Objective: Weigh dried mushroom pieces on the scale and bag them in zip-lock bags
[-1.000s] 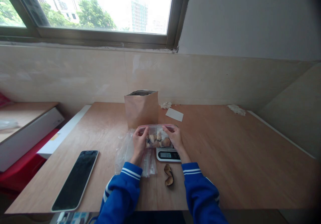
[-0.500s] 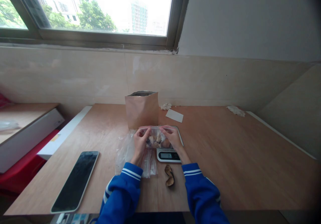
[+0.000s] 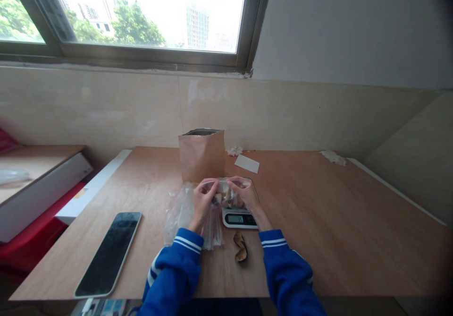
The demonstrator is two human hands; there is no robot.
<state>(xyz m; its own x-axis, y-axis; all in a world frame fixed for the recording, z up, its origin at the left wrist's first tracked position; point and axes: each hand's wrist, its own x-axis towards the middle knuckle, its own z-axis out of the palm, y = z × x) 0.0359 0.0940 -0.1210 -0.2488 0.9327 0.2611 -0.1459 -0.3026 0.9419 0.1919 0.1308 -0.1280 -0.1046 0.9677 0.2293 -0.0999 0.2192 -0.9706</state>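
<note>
Both hands pinch the top edge of a clear zip-lock bag [image 3: 231,199] that holds several brownish dried pieces. My left hand [image 3: 204,200] grips the left part of the rim, and my right hand [image 3: 247,194] grips the right part. Beneath the bag lies a white digital scale [image 3: 241,219], its display showing at the front; the rest of it is mostly covered. Under and beside my left wrist are more clear plastic bags [image 3: 180,212]. A curled brown dried piece [image 3: 240,248] rests on the table in front of the scale.
Behind the hands a brown kraft pouch [image 3: 201,155] stands upright with its top open. A white card [image 3: 247,163] and crumpled tissue [image 3: 234,151] lie near the wall. A large phone [image 3: 109,254] is at the left of the wooden table [image 3: 336,221].
My left hand has shifted slightly right along the bag's rim, closer to my right hand. The view has moved a little.
</note>
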